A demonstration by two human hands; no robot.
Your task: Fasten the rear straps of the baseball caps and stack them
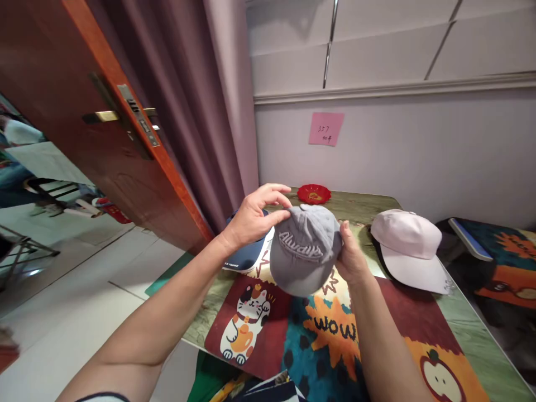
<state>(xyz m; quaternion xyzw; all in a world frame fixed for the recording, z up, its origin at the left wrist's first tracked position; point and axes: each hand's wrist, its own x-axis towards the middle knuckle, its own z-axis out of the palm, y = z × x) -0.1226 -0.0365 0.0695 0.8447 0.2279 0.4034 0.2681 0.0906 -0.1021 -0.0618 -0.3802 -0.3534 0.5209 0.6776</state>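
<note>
From afar I judge the handling unfinished: the right hand clasps a grey cap, not yet set down, above the bench, the left hand at its crown, grip unclear, while a navy cap and a white cap rest there.

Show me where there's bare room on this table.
Free: wood between the red dish and the pale cap; mat between that cap's brim and the right forearm. Crowded: around the navy cap, behind the left hand and gray cap.
</note>
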